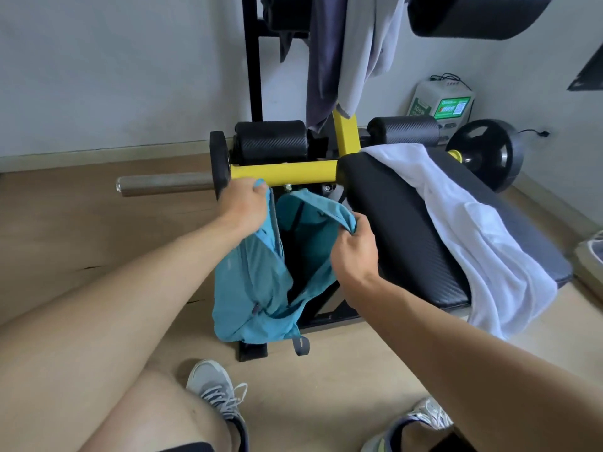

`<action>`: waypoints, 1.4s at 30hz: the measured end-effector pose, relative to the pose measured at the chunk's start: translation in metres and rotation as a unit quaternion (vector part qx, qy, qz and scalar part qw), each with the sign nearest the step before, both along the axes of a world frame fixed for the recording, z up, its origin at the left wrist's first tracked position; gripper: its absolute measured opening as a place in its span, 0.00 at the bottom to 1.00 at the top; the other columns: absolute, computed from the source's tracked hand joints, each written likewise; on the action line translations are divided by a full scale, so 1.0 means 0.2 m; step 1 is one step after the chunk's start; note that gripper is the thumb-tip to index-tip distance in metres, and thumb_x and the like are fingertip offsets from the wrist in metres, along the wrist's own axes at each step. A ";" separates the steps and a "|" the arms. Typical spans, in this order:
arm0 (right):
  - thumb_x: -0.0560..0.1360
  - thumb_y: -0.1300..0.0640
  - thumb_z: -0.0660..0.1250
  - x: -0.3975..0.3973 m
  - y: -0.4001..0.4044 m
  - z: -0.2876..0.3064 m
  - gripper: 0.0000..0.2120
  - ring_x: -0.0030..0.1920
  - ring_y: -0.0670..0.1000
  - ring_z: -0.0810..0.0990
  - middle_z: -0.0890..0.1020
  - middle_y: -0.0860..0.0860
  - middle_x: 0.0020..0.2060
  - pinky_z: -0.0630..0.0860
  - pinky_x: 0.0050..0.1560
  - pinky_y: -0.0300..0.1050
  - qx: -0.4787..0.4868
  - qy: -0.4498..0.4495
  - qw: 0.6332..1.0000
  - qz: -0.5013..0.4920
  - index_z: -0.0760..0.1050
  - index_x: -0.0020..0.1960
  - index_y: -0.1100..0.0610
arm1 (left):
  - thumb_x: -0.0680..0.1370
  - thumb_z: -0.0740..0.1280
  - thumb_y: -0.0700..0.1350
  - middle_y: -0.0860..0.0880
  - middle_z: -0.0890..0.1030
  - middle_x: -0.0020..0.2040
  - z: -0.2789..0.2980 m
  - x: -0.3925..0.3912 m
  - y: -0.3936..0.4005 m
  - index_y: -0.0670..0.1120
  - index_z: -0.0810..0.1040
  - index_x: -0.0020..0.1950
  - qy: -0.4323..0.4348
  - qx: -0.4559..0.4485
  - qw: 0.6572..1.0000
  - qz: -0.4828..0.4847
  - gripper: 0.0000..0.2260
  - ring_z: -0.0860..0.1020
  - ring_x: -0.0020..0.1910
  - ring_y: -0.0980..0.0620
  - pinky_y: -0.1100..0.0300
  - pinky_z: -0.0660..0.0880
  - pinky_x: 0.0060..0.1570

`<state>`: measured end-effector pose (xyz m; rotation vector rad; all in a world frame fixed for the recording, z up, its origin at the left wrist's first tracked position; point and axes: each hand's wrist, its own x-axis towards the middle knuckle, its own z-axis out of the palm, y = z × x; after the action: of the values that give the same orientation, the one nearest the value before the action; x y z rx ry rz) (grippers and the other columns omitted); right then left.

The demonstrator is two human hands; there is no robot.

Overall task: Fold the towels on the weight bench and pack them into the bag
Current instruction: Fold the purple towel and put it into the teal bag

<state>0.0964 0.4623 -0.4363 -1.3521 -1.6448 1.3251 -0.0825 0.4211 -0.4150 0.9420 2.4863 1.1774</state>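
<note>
A teal fabric bag [251, 288] hangs in front of the bench's left side, its mouth pulled wide so the dark inside shows. My left hand [243, 203] grips the bag's left rim up near the yellow bar. My right hand [354, 247] pinches the right rim beside the bench pad. A white towel [456, 230] lies unfolded and rumpled across the black padded weight bench [391, 230], draping over its near right end. I cannot see anything inside the bag.
The yellow frame bar [284, 174] and a steel sleeve with a black plate [218, 163] stick out left behind the bag. Grey clothes [346, 53] hang from the rack above. Another plate [486, 153] sits at the right. My shoes [217, 393] stand on the wooden floor.
</note>
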 end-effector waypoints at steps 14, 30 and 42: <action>0.83 0.56 0.60 0.13 -0.03 -0.06 0.16 0.60 0.60 0.81 0.80 0.60 0.61 0.81 0.58 0.56 -0.219 -0.144 0.957 0.121 0.73 0.67 0.61 | 0.78 0.65 0.36 0.48 0.81 0.38 -0.25 0.36 0.03 0.48 0.76 0.43 -0.147 -0.204 0.928 -0.276 0.08 0.80 0.35 0.52 0.61 0.78 0.32; 0.84 0.55 0.56 -0.05 -0.14 0.13 0.11 0.34 0.52 0.69 0.72 0.52 0.35 0.68 0.37 0.50 0.132 -0.046 0.949 0.284 0.65 0.44 0.57 | 0.78 0.65 0.43 0.45 0.77 0.35 -0.01 0.15 0.01 0.45 0.75 0.34 -0.333 0.054 0.937 0.092 0.12 0.76 0.38 0.45 0.53 0.73 0.45; 0.80 0.54 0.58 0.03 -0.05 0.42 0.13 0.27 0.46 0.57 0.61 0.46 0.28 0.57 0.24 0.40 0.132 -0.007 0.971 0.201 0.58 0.38 0.54 | 0.78 0.65 0.46 0.45 0.78 0.39 0.20 0.20 -0.03 0.48 0.76 0.38 -0.306 0.135 0.942 0.013 0.09 0.78 0.37 0.48 0.56 0.74 0.41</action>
<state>0.1018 0.4516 -0.3518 -0.9037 -2.0975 1.2534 -0.0422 0.4151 -0.3756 0.4860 1.8779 1.5592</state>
